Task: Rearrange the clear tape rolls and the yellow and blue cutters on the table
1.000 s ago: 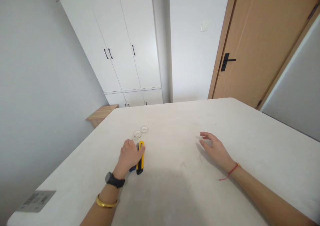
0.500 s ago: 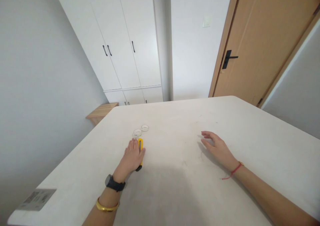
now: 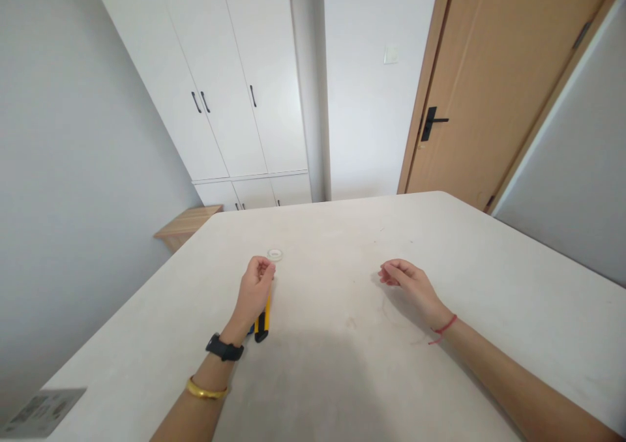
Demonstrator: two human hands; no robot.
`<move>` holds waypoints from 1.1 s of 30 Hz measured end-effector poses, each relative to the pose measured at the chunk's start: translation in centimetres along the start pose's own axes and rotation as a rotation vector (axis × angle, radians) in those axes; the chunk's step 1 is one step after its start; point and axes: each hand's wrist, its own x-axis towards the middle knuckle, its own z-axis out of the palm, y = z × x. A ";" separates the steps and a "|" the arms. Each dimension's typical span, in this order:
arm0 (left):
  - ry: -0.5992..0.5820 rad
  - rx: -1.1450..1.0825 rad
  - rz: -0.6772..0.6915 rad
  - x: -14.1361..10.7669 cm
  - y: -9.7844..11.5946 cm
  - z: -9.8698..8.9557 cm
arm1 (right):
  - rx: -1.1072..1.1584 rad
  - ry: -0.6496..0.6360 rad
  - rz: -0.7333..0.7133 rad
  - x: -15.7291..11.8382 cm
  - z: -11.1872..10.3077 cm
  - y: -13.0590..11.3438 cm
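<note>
My left hand [image 3: 254, 290] is raised just over the white table [image 3: 337, 233], its fingers curled shut, with nothing showing in them. Just beyond the fingertips lies a small clear ring [image 3: 274, 254]. Under the wrist a yellow-and-black utility knife [image 3: 262, 324] lies lengthwise, partly hidden by my hand. A blue object [image 3: 251, 329] shows beside the knife, mostly hidden. A second clear ring no longer shows, and I cannot tell whether my left hand hides or holds it. My right hand [image 3: 409, 284] rests on the table to the right, fingers loosely curled, touching nothing else.
A printed label [image 3: 42, 412] sits at the table's near left corner. Behind the far edge stand white cabinets [image 3: 205, 83], a wooden shelf [image 3: 186, 227] and a wooden door [image 3: 489, 83] with a black handle.
My left hand has lifted off the knife and its fingers have closed. Only one clear ring now shows instead of two. My right hand's fingers have curled, and the view has shifted slightly.
</note>
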 end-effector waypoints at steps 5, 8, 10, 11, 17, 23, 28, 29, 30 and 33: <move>-0.055 0.876 -0.002 -2.0 -0.3 -0.6 | 0.127 0.095 0.069 -0.5 -0.4 -0.1; -0.137 1.041 -0.180 -2.9 -0.5 -0.6 | 0.149 0.111 0.095 -0.6 -0.6 -0.3; -0.197 1.051 -0.224 -3.1 -0.8 -0.5 | 0.140 0.111 0.102 -0.6 -0.6 -0.4; -0.219 1.053 -0.227 -3.1 -1.1 -0.4 | 0.132 0.111 0.104 -0.6 -0.6 -0.4; -0.249 1.061 -0.145 -3.1 -2.2 -0.4 | 0.103 0.094 0.120 -0.6 -0.6 0.1; -0.078 0.953 -0.094 -1.9 -2.1 -1.3 | 0.068 0.091 0.113 -0.4 -0.9 0.0; 0.048 0.413 -0.011 -0.2 -2.3 -2.1 | 0.083 0.105 0.096 -0.3 -1.2 -0.2; 0.041 0.332 -0.005 -0.1 -2.2 -2.1 | 0.080 0.105 0.099 -0.3 -1.2 -0.2; 0.031 0.280 0.003 -0.1 -2.1 -2.1 | 0.076 0.107 0.102 -0.3 -1.1 -0.2; 0.020 0.222 0.021 -0.4 -1.5 -1.8 | 0.075 0.115 0.104 -0.2 -1.1 0.0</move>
